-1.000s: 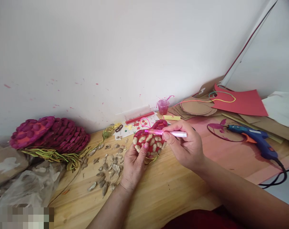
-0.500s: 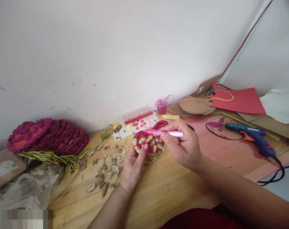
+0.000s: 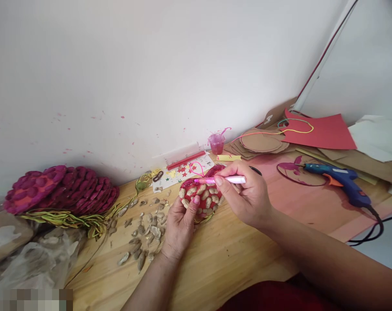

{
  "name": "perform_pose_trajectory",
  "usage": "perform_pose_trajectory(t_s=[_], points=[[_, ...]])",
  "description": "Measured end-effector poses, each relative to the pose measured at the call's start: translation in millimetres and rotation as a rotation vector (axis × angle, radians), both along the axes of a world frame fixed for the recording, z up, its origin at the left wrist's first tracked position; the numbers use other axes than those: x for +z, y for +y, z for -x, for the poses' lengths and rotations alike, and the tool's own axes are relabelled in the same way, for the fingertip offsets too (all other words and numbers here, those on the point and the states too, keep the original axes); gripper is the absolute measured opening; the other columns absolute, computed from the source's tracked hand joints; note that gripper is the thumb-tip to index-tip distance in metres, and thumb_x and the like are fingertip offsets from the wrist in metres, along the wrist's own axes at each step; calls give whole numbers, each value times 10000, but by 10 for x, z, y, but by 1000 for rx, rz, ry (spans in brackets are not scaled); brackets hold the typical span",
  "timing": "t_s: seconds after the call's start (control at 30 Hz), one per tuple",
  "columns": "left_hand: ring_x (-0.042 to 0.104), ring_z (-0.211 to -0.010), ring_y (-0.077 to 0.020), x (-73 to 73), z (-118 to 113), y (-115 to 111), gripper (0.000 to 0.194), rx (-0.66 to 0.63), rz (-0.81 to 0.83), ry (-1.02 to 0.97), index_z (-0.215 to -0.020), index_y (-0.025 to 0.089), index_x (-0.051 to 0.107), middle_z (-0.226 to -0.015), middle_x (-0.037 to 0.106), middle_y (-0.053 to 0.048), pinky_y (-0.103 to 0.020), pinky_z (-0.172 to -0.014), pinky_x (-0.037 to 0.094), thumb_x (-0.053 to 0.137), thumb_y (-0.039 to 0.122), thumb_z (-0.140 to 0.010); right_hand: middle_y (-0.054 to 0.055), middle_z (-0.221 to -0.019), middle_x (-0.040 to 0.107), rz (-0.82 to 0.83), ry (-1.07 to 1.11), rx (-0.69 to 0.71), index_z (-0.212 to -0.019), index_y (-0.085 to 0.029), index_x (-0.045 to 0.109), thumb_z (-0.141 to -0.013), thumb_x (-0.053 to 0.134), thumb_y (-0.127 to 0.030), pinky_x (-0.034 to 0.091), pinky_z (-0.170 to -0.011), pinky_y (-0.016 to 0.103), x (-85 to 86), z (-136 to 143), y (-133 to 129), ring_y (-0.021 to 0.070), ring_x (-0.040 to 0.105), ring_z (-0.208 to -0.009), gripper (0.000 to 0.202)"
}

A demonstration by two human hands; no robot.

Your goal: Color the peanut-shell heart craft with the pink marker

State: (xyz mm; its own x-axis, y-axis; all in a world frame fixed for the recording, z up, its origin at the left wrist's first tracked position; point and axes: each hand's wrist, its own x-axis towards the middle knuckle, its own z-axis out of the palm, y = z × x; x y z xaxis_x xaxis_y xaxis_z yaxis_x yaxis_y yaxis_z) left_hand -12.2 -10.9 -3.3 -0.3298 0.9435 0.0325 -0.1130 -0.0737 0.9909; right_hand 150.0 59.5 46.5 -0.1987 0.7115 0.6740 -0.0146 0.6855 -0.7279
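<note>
A red disc (image 3: 199, 201) covered with peanut shells is gripped at its lower left edge by my left hand (image 3: 181, 222), the thumb lying on its face. Pink-purple paint coats its upper rim; the rest of the shells are bare tan. My right hand (image 3: 248, 194) pinches a white-handled paintbrush (image 3: 235, 179) between thumb and fingers. The brush's pink-stained end points left and rests at or just over the upper left part of the disc. Behind the disc a pink string loop (image 3: 197, 167) shows.
Painted discs (image 3: 63, 188) are stacked at left above a plastic bag (image 3: 37, 259). Loose shells (image 3: 147, 229) lie on the wooden table (image 3: 212, 268). A paint cup (image 3: 217, 144) stands by the wall. Cardboard circles (image 3: 263, 141), red paper (image 3: 322, 131) and a glue gun (image 3: 348, 181) are at right.
The view has shifted slightly. The brush in my right hand has turned a little on the disc's upper edge, its tip moving slightly down. My left hand keeps its hold.
</note>
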Motion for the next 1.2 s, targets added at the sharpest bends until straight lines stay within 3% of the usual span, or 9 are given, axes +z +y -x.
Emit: perform_pose_trajectory(t_s=[0.33, 0.5, 0.83, 1.2], points=[[746, -783, -176, -20, 12, -10, 398, -34, 43, -139, -1108, 199, 721, -1000, 787, -64, -282, -689, 615, 796, 485, -841, -31, -676, 625, 193, 79, 130, -901, -220, 574, -972, 653, -279, 424, -467, 218, -19, 21, 6, 97, 546, -523, 122], [730, -700, -154, -18, 25, 19, 379, -18, 30, -175, -1040, 189, 712, -933, 784, -47, -266, -646, 607, 811, 486, -825, -44, -637, 584, 177, 67, 121, -892, -216, 568, -976, 640, -275, 397, -444, 213, 10, 16, -11, 87, 513, -486, 126], [732, -705, -163, -38, 24, 8, 409, -59, 39, -190, -1098, 189, 699, -920, 780, -50, -282, -654, 613, 814, 472, -826, -34, -680, 581, 200, 81, 136, -907, -219, 572, -969, 657, -310, 410, -473, 227, -26, 16, 26, 98, 524, -532, 139], [759, -852, -214, 10, -1, 5, 410, -37, 41, -141, -1096, 200, 730, -998, 794, -69, -326, -752, 631, 818, 486, -816, -35, -655, 564, 183, 40, 87, -876, -218, 559, -976, 631, -308, 383, -467, 224, 7, 5, 31, 94, 487, -523, 153]])
